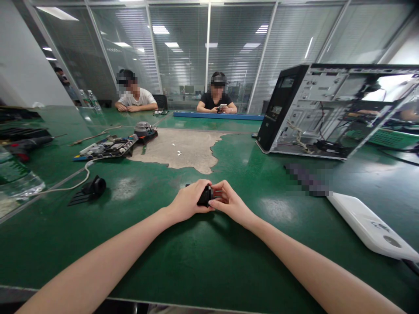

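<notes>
Low over the green table (157, 261), in the middle of the head view, both of my hands meet around a small black plastic part (204, 197). My left hand (188, 203) wraps its left side and hides much of it. From the right, my right hand (231, 201) pinches the part's near edge with thumb and fingers. Thin reddish lines, perhaps wires, show between the right fingers; they are too small to make out. Further left on the table lies a black plastic piece with a round end and long prongs (94, 186).
An open computer case (284, 109) stands at right, near a white rounded slab (360, 222). A circuit board (108, 148), a cooler (145, 130), a cable (87, 172), a power drill (29, 141) and a bottle (21, 174) lie left. Two people sit opposite.
</notes>
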`<state>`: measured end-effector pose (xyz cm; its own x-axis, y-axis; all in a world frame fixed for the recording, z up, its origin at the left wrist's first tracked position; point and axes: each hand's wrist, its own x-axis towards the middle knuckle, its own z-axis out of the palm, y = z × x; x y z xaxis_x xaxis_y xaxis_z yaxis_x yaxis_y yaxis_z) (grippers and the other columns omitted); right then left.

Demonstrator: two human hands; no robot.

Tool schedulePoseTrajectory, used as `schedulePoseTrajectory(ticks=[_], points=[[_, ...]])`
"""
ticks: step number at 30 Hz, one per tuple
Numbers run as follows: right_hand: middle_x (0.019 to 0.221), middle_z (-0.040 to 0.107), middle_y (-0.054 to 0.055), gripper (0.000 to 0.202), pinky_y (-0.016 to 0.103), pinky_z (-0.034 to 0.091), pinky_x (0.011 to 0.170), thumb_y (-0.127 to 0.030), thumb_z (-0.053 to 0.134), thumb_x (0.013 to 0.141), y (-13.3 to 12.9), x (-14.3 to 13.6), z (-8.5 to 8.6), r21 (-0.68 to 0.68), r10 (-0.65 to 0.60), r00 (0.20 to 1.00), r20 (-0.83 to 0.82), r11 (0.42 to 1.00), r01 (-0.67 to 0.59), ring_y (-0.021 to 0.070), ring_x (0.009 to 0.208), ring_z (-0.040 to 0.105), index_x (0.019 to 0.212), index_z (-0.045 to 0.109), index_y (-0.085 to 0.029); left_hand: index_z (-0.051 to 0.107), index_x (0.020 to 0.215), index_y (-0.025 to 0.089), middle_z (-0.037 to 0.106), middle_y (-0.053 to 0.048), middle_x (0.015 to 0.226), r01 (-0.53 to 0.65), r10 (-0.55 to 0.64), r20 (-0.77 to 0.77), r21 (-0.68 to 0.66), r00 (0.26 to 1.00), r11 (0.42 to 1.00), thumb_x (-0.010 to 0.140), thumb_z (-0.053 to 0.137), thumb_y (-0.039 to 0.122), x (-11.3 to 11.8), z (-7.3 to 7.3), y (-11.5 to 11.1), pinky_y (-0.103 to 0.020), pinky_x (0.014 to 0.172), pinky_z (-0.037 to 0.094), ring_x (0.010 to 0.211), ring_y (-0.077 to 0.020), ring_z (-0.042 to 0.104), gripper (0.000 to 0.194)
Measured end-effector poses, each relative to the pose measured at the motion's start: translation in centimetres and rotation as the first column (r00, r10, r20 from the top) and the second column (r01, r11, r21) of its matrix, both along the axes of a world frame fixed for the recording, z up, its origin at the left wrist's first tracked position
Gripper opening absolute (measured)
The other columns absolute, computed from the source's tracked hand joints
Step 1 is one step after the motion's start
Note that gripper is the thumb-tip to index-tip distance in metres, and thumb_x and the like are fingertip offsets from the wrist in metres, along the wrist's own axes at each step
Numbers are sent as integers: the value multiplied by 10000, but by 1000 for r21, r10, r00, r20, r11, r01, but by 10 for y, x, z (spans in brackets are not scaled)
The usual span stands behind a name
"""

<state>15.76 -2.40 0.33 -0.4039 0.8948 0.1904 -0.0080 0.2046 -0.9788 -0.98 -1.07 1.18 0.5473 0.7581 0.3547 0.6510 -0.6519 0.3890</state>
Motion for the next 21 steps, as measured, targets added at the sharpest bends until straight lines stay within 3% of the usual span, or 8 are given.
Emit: schedulePoseTrajectory(ticks=[5, 10, 17, 21], points=[[855, 531, 1, 203, 285, 454, 703, -308, 572, 718, 1, -1, 1, 11, -72, 997, 28, 997, 71, 128, 804, 538, 836, 438, -210, 357, 1097, 229, 496, -44, 1076, -3, 3, 15, 2, 1000, 1000, 648, 613, 412, 0, 0, -1, -319, 733, 418, 920, -219, 519, 549], [913, 532, 26, 269, 311, 442, 756, -317, 584, 705, 5, -2, -3, 18, -110, 993, 45, 994, 110, 143, 861, 527, 908, 449, -205, 348, 1100, 225, 501, -43, 1069, -4, 4, -5, 16, 1000, 1000, 648, 619, 412, 0, 0, 0, -320, 729, 422, 916, -218, 523, 559], [895, 530, 7, 283, 303, 447, 738, -289, 631, 660, 0, -1, 2, -2, -27, 1000, -6, 1000, 27, 142, 852, 540, 838, 426, -209, 352, 1086, 217, 499, -45, 1054, 9, -9, -19, 23, 1000, 1000, 648, 616, 412, -1, -1, 0, -316, 710, 423, 892, -214, 526, 548], [862, 537, 1, 230, 290, 447, 716, -312, 594, 695, 1, -2, 2, -1, -62, 998, 1, 998, 62, 133, 820, 542, 823, 434, -208, 346, 1098, 222, 494, -48, 1065, 2, -1, -12, 16, 1000, 1000, 644, 618, 416, -1, -1, 0, -321, 722, 420, 900, -218, 525, 564]])
